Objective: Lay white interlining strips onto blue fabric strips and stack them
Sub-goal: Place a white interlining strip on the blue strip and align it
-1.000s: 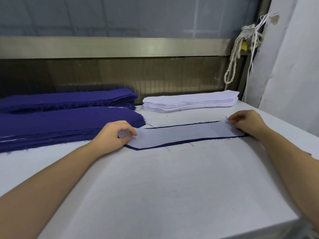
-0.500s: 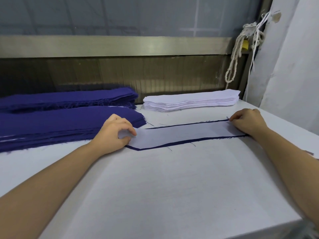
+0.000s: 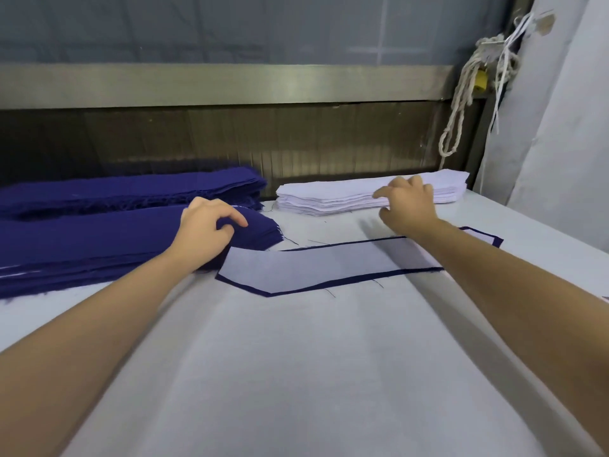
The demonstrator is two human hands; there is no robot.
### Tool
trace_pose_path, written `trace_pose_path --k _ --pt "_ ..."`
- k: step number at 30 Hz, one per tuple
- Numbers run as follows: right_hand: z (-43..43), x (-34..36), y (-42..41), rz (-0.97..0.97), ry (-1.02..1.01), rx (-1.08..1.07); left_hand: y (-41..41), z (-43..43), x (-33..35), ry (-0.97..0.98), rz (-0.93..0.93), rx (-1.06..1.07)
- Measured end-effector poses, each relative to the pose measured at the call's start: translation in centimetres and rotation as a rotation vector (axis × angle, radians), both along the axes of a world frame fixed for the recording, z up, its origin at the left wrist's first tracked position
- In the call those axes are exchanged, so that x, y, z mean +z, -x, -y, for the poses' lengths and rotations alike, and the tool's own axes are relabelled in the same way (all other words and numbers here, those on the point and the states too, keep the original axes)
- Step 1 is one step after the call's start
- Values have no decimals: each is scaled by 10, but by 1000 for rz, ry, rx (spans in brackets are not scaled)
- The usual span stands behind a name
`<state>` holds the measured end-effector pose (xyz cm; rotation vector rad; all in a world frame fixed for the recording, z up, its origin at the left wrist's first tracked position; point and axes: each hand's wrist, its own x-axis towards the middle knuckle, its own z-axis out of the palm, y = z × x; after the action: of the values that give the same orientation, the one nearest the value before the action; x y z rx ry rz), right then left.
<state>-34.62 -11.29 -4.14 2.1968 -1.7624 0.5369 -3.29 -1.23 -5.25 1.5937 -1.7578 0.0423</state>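
A white interlining strip (image 3: 313, 265) lies flat on a blue fabric strip (image 3: 263, 293), whose dark edge shows all round it, in the middle of the table. My left hand (image 3: 207, 229) is on the right end of the near pile of blue strips (image 3: 82, 249), thumb and forefinger curled and pinching the top layer. My right hand (image 3: 408, 206) hovers with loosely spread fingers at the front of the stack of white interlining strips (image 3: 329, 196), holding nothing. My right forearm crosses over the right end of the laid pair.
A second blue pile (image 3: 131, 189) lies behind the near one. The white-covered table (image 3: 296, 374) stretches toward me. A metal rail (image 3: 230, 84) runs along the back; a knotted rope (image 3: 461, 103) and pale curtain (image 3: 560, 127) hang at right.
Both hands have let go of the laid strip's ends. The left moved back onto the near blue pile; the right moved left and back to the white stack.
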Motion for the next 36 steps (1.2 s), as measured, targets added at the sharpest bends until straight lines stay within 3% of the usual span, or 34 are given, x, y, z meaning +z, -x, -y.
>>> trace_pose_path --k 10,21,24,26,32,36 --pt "29 3 -70 -141 17 156 18 44 19 -119 39 -15" --pt "53 0 -79 -154 85 170 46 80 11 -221 96 -29" --pt "56 -2 -79 -70 128 169 53 86 10 -209 56 -45" --pt "57 -1 -77 3 127 170 60 89 10 -216 -28 -65" --pt "50 9 -71 260 50 183 93 91 18 -355 -560 -191" --pt "40 14 -67 333 22 222 109 95 22 -427 -834 -242"
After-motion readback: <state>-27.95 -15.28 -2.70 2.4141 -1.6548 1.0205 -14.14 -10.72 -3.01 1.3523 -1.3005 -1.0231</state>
